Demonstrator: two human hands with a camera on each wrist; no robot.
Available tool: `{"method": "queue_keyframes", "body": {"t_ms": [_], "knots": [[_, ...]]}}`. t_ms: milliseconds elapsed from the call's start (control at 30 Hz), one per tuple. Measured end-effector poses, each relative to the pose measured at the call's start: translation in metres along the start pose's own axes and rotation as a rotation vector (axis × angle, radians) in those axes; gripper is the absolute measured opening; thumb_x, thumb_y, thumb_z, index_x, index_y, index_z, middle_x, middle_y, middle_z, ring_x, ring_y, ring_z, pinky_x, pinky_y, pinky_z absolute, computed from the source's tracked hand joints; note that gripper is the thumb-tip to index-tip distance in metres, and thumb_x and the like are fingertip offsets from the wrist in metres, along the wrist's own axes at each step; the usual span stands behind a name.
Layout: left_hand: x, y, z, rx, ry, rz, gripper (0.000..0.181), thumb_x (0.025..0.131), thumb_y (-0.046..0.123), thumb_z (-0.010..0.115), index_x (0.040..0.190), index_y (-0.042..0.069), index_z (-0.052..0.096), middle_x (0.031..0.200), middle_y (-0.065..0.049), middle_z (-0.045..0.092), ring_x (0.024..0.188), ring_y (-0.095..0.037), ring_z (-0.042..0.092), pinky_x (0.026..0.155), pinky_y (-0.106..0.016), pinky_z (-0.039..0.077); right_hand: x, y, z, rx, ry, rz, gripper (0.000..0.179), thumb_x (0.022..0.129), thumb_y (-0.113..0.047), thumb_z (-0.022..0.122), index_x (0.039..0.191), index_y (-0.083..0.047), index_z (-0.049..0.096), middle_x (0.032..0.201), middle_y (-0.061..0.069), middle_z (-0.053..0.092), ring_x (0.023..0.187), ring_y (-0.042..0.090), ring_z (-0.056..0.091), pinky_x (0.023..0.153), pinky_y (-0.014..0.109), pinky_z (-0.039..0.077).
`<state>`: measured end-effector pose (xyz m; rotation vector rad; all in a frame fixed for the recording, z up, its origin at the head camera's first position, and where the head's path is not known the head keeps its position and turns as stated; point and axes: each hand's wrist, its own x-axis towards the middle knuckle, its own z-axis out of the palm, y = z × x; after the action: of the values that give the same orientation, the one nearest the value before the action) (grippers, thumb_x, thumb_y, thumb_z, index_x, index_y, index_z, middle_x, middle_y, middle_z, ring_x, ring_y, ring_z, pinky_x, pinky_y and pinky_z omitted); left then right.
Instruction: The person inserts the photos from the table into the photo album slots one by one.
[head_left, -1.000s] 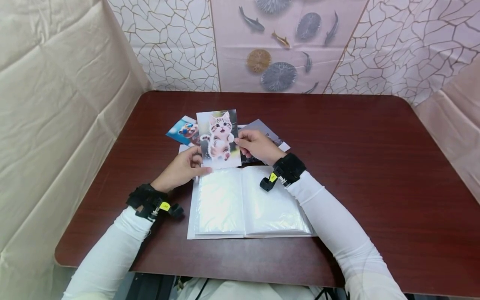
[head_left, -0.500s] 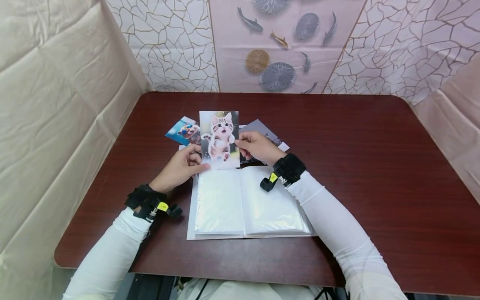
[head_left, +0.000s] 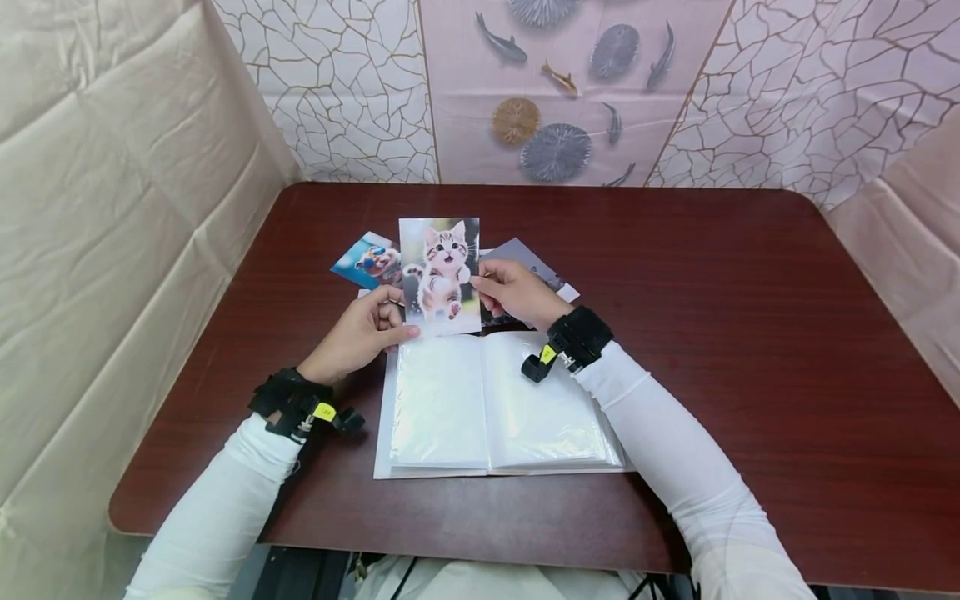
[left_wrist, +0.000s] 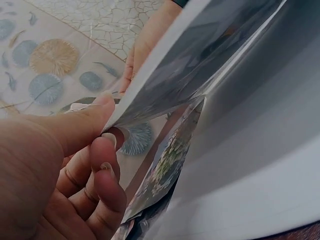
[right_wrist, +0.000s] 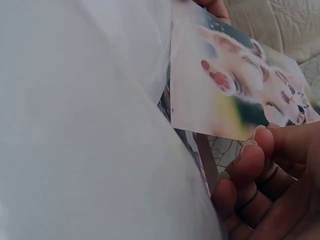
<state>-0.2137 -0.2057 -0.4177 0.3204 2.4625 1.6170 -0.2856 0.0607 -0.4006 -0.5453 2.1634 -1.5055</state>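
Note:
A photo album with clear plastic pockets lies open on the table. Above its left page stands a kitten photo, its lower edge at the page's top edge. My right hand pinches the photo's right edge between thumb and fingers; the right wrist view shows the kitten photo tilted beside the white page. At the photo's lower left corner is my left hand. In the left wrist view its thumb and forefinger pinch the corner of an album page. Whether the photo's lower edge is inside the pocket I cannot tell.
Behind the album lie other photos: a blue one at the left, and a greyish one at the right, partly covered by the right hand. The brown table extends to both sides. A patterned cloth hangs behind it.
The kitten photo has shifted slightly right and straightened from a small tilt, then risen a little. Both hands keep their hold, with only slight movement.

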Motion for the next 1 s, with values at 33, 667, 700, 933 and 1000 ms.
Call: {"method": "queue_keyframes", "body": {"t_ms": [33,667,700,933,1000], "knots": [[-0.0001,0.0004,0.0,-0.001,0.0,0.0,0.045,0.092,0.007,0.074,0.129,0.0,0.049,0.075,-0.006,0.058,0.06,-0.015,0.051,0.057,-0.029,0.049,0.0001,0.0001,0.0,-0.002,-0.005,-0.002,0.023,0.108,-0.02,0.048,0.091,-0.006,0.051,0.072,0.004,0.049,0.065,0.018,0.047,0.064,0.029,0.043],[0.0011,-0.0003,0.0011,0.036,0.024,-0.037,0.046,0.092,0.009,0.075,0.13,0.002,0.051,0.083,-0.008,0.06,0.067,-0.017,0.052,0.06,-0.025,0.048,0.0015,0.0065,-0.0053,-0.049,-0.119,0.039,0.025,0.108,-0.015,0.05,0.086,-0.003,0.056,0.07,0.005,0.058,0.064,0.018,0.052,0.063,0.025,0.047],[0.001,-0.0008,0.0013,0.036,0.024,-0.038,0.046,0.092,0.009,0.075,0.13,0.002,0.051,0.084,-0.008,0.059,0.067,-0.017,0.052,0.06,-0.025,0.048,0.0012,0.0065,-0.0057,-0.055,-0.123,0.042,0.026,0.108,-0.015,0.05,0.086,-0.003,0.057,0.071,0.005,0.059,0.065,0.018,0.052,0.063,0.025,0.047],[0.0005,-0.0025,0.0019,0.033,0.018,-0.035,0.045,0.092,0.009,0.075,0.129,0.001,0.051,0.088,-0.009,0.059,0.07,-0.018,0.053,0.061,-0.022,0.047,0.0011,0.0038,-0.0061,-0.062,-0.056,0.051,0.021,0.107,-0.018,0.053,0.119,-0.002,0.056,0.101,0.011,0.062,0.08,0.023,0.06,0.072,0.03,0.052],[0.0004,-0.002,0.0022,0.037,0.017,-0.031,0.044,0.092,0.009,0.075,0.129,0.001,0.051,0.088,-0.009,0.059,0.07,-0.018,0.053,0.061,-0.022,0.047,0.0012,0.003,-0.0068,-0.021,-0.016,0.043,0.038,0.106,-0.019,0.054,0.141,-0.007,0.044,0.115,0.013,0.06,0.086,0.027,0.062,0.076,0.033,0.053]]}}
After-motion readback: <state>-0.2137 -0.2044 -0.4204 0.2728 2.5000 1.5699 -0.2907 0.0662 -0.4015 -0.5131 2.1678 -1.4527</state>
